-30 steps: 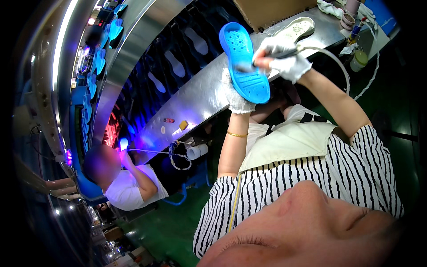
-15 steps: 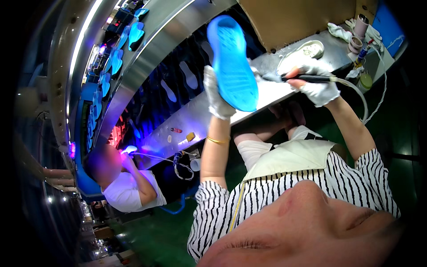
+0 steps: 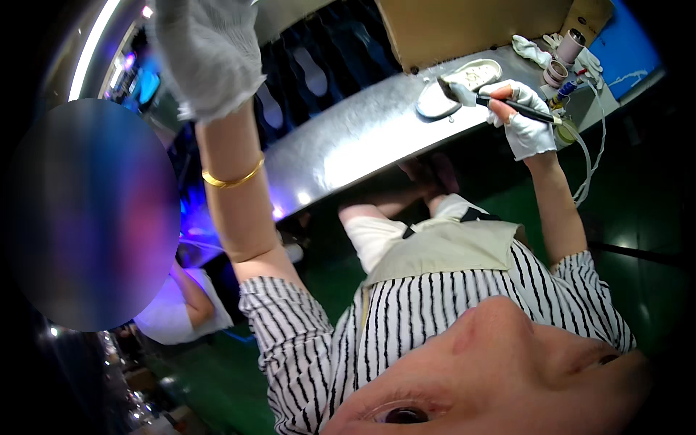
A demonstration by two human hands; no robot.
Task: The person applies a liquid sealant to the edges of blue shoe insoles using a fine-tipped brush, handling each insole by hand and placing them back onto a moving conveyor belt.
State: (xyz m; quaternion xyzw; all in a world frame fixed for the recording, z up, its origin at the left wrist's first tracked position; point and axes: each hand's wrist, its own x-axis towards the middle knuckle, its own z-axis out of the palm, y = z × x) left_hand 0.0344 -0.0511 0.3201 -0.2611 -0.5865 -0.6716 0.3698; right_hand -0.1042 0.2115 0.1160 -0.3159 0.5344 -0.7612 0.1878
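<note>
Presently, the gloved left hand [image 3: 206, 61] is appearing large at the upper edge; the view is not showing whether its fingers are apart or together. Farther away, the gloved right hand [image 3: 520, 116] is clamping its fingers on a black-handled brush [image 3: 533, 113], which is overlapping, in view, a white shoe [image 3: 475, 74] lying on the metal bench [image 3: 348, 151]. Beyond the shoe, brown cardboard [image 3: 471, 29] is standing.

The bench [image 3: 312, 159] is glossy metal, the box [image 3: 471, 32] matt cardboard — the gloves [image 3: 210, 65] knitted cloth, the brush handle [image 3: 528, 111] plastic-looking.

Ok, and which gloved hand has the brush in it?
The right hand: it grips the brush by its black handle. The left hand, raised at upper left above the gold bracelet, shows no brush.
</note>
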